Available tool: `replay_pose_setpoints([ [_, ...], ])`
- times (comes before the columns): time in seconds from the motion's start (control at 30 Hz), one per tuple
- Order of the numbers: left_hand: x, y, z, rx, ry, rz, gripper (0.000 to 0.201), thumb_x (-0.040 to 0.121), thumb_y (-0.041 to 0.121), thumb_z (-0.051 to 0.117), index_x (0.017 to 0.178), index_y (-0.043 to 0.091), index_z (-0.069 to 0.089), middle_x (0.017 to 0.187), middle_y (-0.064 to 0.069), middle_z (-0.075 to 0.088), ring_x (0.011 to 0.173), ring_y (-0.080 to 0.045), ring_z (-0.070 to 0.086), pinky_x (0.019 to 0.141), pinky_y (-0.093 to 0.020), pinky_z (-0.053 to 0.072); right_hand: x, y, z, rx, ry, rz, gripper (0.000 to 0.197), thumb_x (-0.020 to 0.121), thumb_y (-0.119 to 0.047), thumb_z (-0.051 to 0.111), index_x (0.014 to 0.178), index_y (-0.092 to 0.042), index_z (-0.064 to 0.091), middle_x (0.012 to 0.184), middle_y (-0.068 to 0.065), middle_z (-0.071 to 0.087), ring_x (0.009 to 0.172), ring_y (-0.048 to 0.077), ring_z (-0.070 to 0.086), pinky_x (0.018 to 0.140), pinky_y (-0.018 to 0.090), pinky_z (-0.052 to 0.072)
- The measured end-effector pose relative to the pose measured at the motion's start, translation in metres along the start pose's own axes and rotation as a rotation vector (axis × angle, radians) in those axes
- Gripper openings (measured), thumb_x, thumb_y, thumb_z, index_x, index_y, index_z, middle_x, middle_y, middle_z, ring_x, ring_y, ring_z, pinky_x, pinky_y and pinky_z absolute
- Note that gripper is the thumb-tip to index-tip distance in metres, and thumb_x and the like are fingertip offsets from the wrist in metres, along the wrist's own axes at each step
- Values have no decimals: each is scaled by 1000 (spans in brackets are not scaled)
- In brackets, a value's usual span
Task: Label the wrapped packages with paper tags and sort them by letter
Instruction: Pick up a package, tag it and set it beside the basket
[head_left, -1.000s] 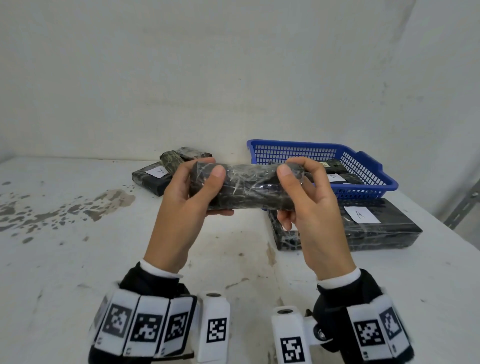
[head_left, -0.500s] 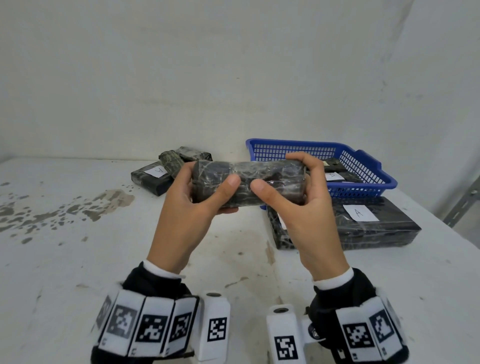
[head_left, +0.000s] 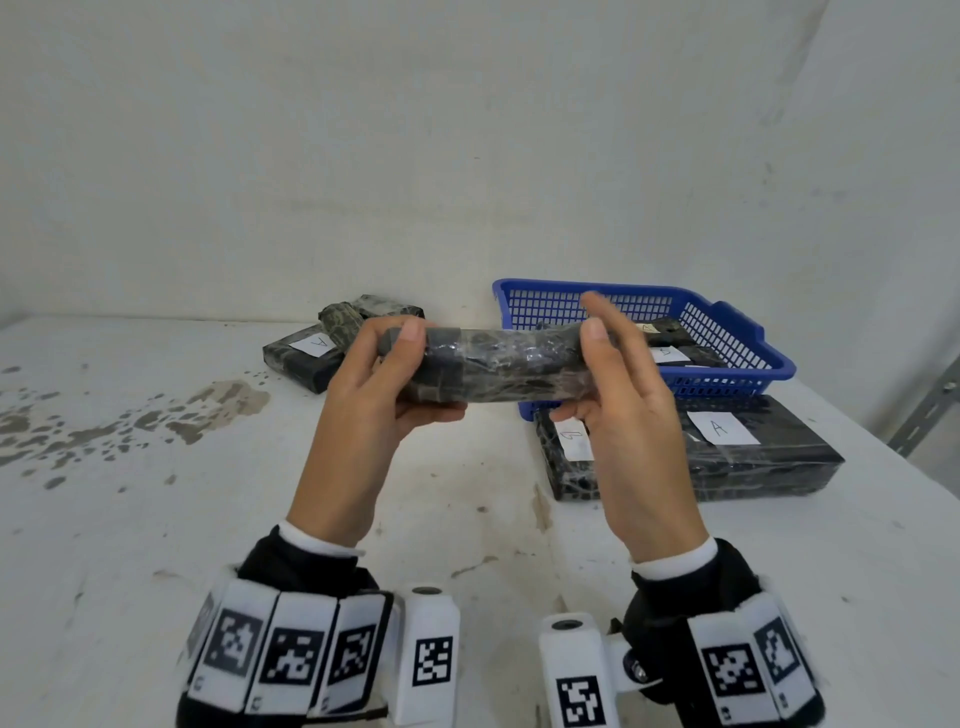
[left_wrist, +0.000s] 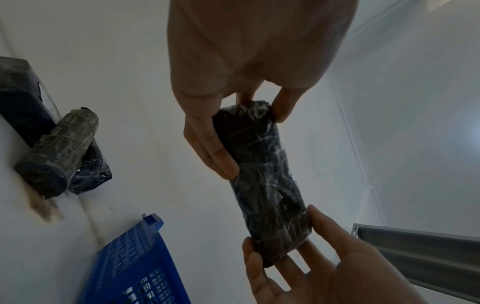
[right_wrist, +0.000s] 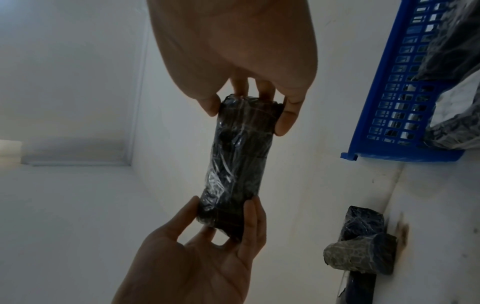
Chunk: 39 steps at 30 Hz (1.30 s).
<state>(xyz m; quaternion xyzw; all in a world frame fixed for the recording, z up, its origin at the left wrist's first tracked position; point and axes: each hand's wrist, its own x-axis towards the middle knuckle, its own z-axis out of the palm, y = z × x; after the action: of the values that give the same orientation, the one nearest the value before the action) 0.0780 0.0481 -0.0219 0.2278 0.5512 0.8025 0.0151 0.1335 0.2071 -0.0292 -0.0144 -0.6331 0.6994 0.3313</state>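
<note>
A dark cylindrical package (head_left: 509, 369) wrapped in clear film hangs level above the white table (head_left: 156, 519); no tag shows on it. My left hand (head_left: 379, 395) grips its left end, thumb on the near side and fingers behind. My right hand (head_left: 623, 395) pinches the right end between thumb and stretched fingers, which are blurred. The left wrist view shows the package (left_wrist: 262, 174) lengthwise between both hands, and so does the right wrist view (right_wrist: 236, 164).
A blue basket (head_left: 727, 332) at the back right holds tagged black packages (head_left: 670, 353). In front of it lies a large flat black package (head_left: 779, 467) with a tag marked A (head_left: 722, 428). At the back left sit a tagged flat package (head_left: 306, 358) and a camouflage roll (head_left: 340, 325).
Both thumbs have slid from the package's middle out towards its ends. My right fingers have stretched out straighter. The package stays held between both hands.
</note>
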Motion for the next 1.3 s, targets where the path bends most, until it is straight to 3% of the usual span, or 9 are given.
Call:
replay_pose_setpoints([
  [0.1, 1, -1, 0, -11, 13, -2, 32, 83, 36, 52, 101, 10, 58, 80, 13, 66, 91, -19, 64, 75, -35, 60, 0, -1, 0, -1, 7, 26, 27, 93, -36, 58, 113, -22, 69, 104, -7, 69, 94, 11, 61, 69, 23, 52],
  [0.23, 2, -2, 0, 24, 45, 0, 16, 92, 25, 55, 99, 12, 60, 83, 8, 67, 86, -18, 66, 72, -31, 60, -2, -1, 3, -42, -13, 32, 21, 90, -36, 62, 104, -24, 71, 102, 7, 70, 92, 17, 62, 74, 28, 54],
  [0.37, 0, -5, 2, 104, 57, 53, 24, 80, 30, 64, 98, 16, 59, 97, -7, 66, 87, -16, 67, 66, -26, 57, -5, -1, 5, -83, -39, -7, 24, 79, -45, 67, 96, -28, 68, 101, 9, 69, 90, 25, 62, 83, 40, 55],
  [0.43, 0, -7, 2, 112, 61, 61, 26, 79, 29, 66, 99, 15, 58, 99, -8, 66, 87, -17, 68, 65, -25, 56, -6, -1, 6, -105, -49, -25, 26, 76, -46, 68, 95, -28, 67, 102, 9, 70, 94, 28, 64, 87, 43, 54],
  [0.57, 0, -9, 3, 124, 77, 67, 25, 80, 26, 69, 100, 15, 57, 99, -5, 65, 83, -11, 68, 65, -24, 55, -5, 3, 5, -130, -59, -31, 32, 72, -47, 71, 96, -27, 63, 90, -7, 71, 85, 9, 67, 79, 30, 54],
  [0.83, -2, -9, 4, 141, 77, 85, 31, 74, 24, 82, 92, 22, 57, 101, -12, 65, 85, -15, 67, 73, -23, 55, -7, 7, 7, -215, -56, -39, 48, 70, -52, 73, 108, -28, 58, 103, 1, 72, 92, 19, 71, 85, 37, 59],
  [1.0, -5, -4, 7, 151, 62, 118, 33, 80, 7, 72, 105, 21, 55, 101, -6, 65, 78, -2, 65, 68, -11, 49, -7, 4, 5, -198, -36, -4, 60, 64, -50, 75, 117, -30, 58, 109, -9, 69, 97, 6, 70, 87, 28, 58],
  [1.13, -4, -6, 3, 174, 95, 69, 71, 73, 18, 77, 135, 28, 44, 117, 5, 63, 97, -1, 67, 78, -13, 52, -5, 3, 1, -156, -38, 39, 74, 62, -45, 80, 130, -38, 51, 120, -11, 65, 103, 3, 68, 90, 28, 58],
  [1.3, -3, -5, 3, 192, 96, 8, 77, 75, 25, 75, 143, 22, 39, 126, 2, 59, 108, -13, 64, 83, -31, 58, -4, 0, 0, -118, -55, 57, 78, 64, -43, 78, 136, -32, 52, 121, -7, 66, 94, 0, 66, 80, 21, 56],
])
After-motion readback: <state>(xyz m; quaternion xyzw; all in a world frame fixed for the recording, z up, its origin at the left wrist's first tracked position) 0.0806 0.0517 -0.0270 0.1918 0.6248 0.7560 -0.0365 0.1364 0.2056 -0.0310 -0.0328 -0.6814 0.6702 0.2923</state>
